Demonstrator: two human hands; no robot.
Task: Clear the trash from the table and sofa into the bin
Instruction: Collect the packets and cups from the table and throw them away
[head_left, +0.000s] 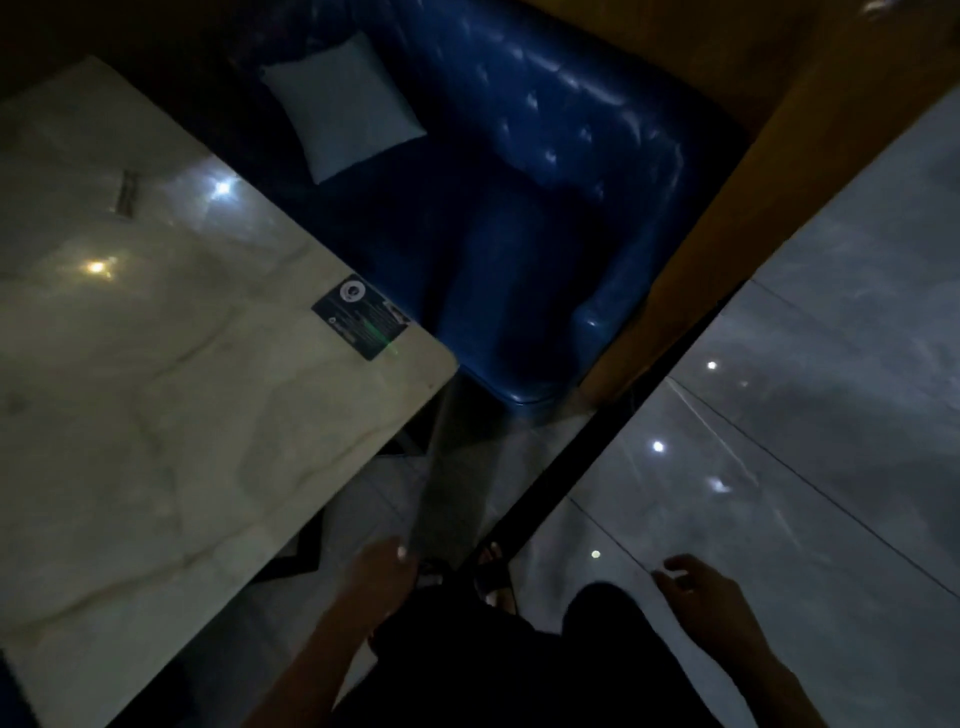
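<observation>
Dim, blurry head view looking down; pale marble-look worktop (156, 405) fills the left side, its near-right corner rounded; blue tufted sofa (545, 208) runs along the worktop's far-right edge, glossy, with one pale square cushion (345, 106) lying on the seat toward the far end; small flat wrapper-like scrap (127, 193) lies on the worktop near its far-left part, well apart from everything else, too blurred to say what it is; dark printed card (362, 317) lies flat at the worktop's right edge just short of the near-right corner, a green streak of light across it; light spots reflect on the worktop and on the grey tiled floor (779, 441) at right; wooden panel (727, 182) stands behind and beside the sofa's end; bin not visible in this view; left hand (382, 571) hangs low just off the worktop's near-right edge, over the floor, fingers (400, 552) curled loosely together, holding nothing that can be seen; right hand (698, 597) out over the floor tiles at lower right, fingers spread and bent, empty; dark clothing (519, 665) between the two forearms; a sandalled foot (493, 569) on the floor between the hands.
</observation>
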